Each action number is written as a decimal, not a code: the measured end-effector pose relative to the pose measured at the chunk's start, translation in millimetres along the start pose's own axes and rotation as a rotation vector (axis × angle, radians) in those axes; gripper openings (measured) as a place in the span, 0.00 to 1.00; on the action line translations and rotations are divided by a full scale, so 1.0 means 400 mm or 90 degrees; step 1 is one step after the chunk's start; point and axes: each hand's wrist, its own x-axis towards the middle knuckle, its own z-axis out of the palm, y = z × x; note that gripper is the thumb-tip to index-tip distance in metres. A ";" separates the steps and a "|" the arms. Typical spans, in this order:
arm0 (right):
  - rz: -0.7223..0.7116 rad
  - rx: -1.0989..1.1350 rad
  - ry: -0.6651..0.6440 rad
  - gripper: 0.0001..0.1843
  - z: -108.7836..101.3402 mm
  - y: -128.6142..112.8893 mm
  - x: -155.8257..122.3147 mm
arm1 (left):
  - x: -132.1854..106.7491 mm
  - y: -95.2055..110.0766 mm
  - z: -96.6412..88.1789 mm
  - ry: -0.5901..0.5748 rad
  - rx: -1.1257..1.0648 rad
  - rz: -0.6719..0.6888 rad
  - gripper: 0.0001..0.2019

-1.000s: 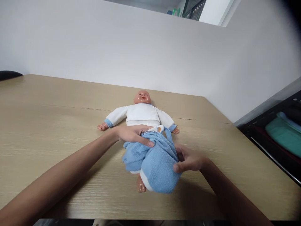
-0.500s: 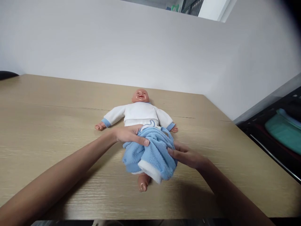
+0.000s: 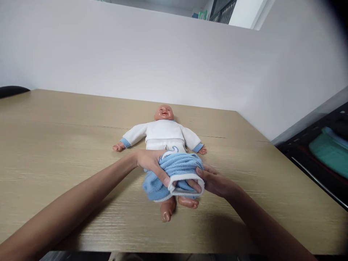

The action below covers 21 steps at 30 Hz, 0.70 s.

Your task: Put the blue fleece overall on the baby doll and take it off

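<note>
A baby doll (image 3: pixel 164 131) in a white top with blue cuffs lies face up on the wooden table (image 3: pixel 54 145), head away from me. Blue fleece trousers (image 3: pixel 176 165) with white cuffs are bunched around its legs, and both bare feet poke out below. My left hand (image 3: pixel 152 165) grips the left side of the bunched trousers, thumb on the cuff. My right hand (image 3: pixel 210 180) holds the right side, with fingers tucked into the white cuff opening.
A white wall stands behind the table. A dark rack (image 3: pixel 318 152) at the right holds folded green cloth (image 3: pixel 330 152). A dark rounded object (image 3: pixel 12 90) shows at the far left edge.
The trousers have been pulled up the doll's legs toward its waist. The second foot now shows beneath the cuff, and my right hand's fingers have gone into the cuff opening.
</note>
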 end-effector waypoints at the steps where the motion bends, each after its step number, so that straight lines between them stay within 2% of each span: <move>1: 0.003 -0.035 -0.029 0.25 0.000 -0.004 -0.001 | -0.001 0.000 0.001 0.020 0.005 0.016 0.28; 2: 0.000 -0.068 -0.041 0.24 -0.002 -0.007 -0.002 | -0.001 0.000 0.001 0.037 0.011 0.027 0.28; 4: -0.024 -0.123 0.003 0.22 -0.007 -0.006 0.001 | -0.004 -0.002 0.002 0.065 0.025 0.028 0.27; 6: -0.073 -0.156 0.117 0.22 -0.013 -0.001 0.013 | -0.006 -0.006 0.003 0.097 0.045 0.011 0.28; 10: -0.152 -0.243 0.362 0.14 -0.002 0.003 0.035 | -0.002 -0.007 0.007 0.162 0.033 -0.013 0.35; 12: -0.148 -0.287 0.440 0.14 0.033 0.003 0.026 | 0.005 0.002 0.014 0.172 0.043 -0.012 0.34; 15: -0.090 -0.323 0.510 0.23 0.127 0.024 -0.017 | 0.018 0.025 0.032 0.176 0.140 -0.044 0.24; 16: -0.060 -0.338 0.523 0.24 0.163 0.039 -0.035 | 0.023 0.034 0.039 0.175 0.176 -0.054 0.21; 18: 0.010 -0.342 0.531 0.19 0.227 0.080 -0.065 | 0.030 0.050 0.056 0.153 0.234 -0.067 0.19; 21: 0.044 -0.342 0.587 0.21 0.275 0.145 -0.092 | 0.034 0.066 0.078 0.150 0.356 -0.108 0.20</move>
